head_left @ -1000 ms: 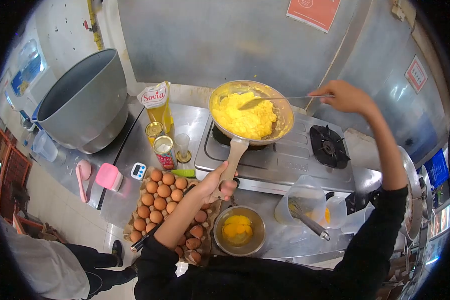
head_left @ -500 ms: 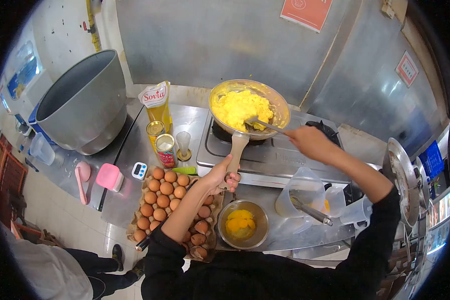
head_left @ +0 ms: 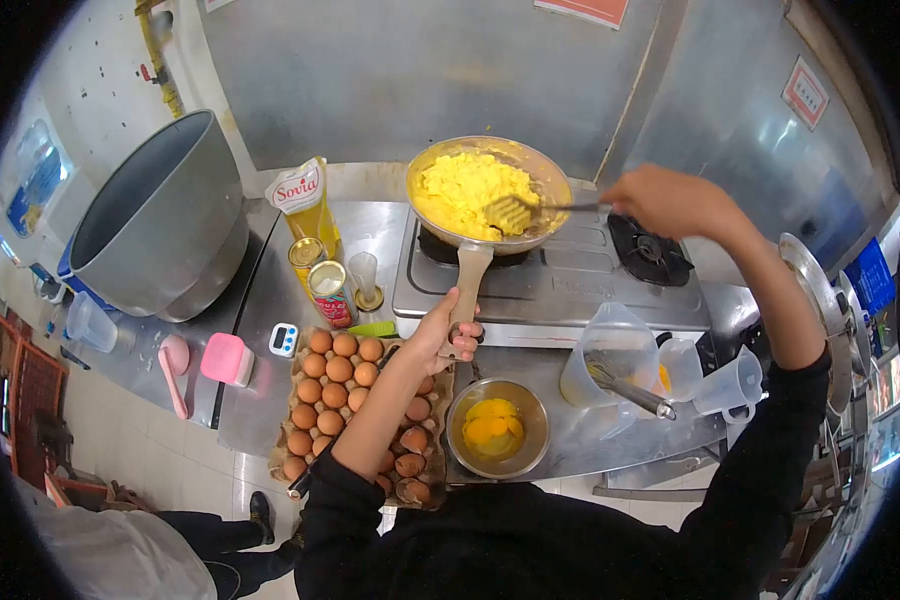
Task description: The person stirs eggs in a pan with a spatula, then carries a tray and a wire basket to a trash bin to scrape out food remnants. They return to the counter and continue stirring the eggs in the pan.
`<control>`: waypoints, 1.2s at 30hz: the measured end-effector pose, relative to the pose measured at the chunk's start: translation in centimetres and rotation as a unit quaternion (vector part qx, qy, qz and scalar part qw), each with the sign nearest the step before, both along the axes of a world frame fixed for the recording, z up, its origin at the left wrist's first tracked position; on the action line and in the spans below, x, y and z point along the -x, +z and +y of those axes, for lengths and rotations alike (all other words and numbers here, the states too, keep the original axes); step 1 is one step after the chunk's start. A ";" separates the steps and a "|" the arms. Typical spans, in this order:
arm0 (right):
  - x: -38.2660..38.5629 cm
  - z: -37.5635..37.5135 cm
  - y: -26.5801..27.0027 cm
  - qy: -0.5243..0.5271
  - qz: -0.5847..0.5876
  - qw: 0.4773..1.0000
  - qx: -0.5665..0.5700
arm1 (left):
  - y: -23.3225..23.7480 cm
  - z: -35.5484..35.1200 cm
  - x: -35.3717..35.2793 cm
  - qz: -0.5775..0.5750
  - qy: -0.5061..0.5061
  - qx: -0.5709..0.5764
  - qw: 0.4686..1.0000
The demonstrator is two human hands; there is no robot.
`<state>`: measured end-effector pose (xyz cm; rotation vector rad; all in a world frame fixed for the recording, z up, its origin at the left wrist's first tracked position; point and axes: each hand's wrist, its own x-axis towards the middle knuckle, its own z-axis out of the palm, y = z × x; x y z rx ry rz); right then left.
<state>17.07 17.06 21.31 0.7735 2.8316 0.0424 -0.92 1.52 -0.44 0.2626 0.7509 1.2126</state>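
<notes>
My left hand (head_left: 450, 330) is wrapped round the beige handle of a frying pan (head_left: 553, 195), which sits tilted over the left burner. Soft yellow scrambled eggs (head_left: 460, 185) are heaped in the pan's left part. My right hand (head_left: 660, 200) grips the handle of a slotted turner (head_left: 510, 214), its head resting against the eggs. Just below my left hand, a steel bowl (head_left: 537, 440) holds raw yolks and egg white. My left forearm passes over a carton of brown eggs (head_left: 288, 462), with several cracked shells on its right side.
The gas stove (head_left: 560, 290) has a second burner (head_left: 650, 250) at right. A clear jug (head_left: 610, 350) with a whisk (head_left: 630, 392) stands at front right. Oil pouch (head_left: 305, 200), open can (head_left: 330, 290), timer (head_left: 283, 340), pink container (head_left: 228, 358) and large grey pot (head_left: 160, 220) stand left. Another person (head_left: 120, 545) is lower left.
My right hand has lifted and shifted right. The turner's slotted head now shows flat against the eggs, its handle nearly level. My left hand keeps its hold on the pan; the view has shifted slightly.
</notes>
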 end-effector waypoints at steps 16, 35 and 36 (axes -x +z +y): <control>14.5 3.6 -10.0 0.082 0.103 0.991 -0.010 | 0.7 0.0 -0.3 0.040 0.023 0.025 0.999; 4.0 -1.7 -5.0 0.061 0.050 0.996 0.030 | 1.0 0.1 -1.5 0.022 0.044 0.017 0.999; 4.5 -2.5 -5.9 0.067 0.053 0.996 0.035 | 1.0 0.0 -1.4 0.028 0.039 0.015 0.999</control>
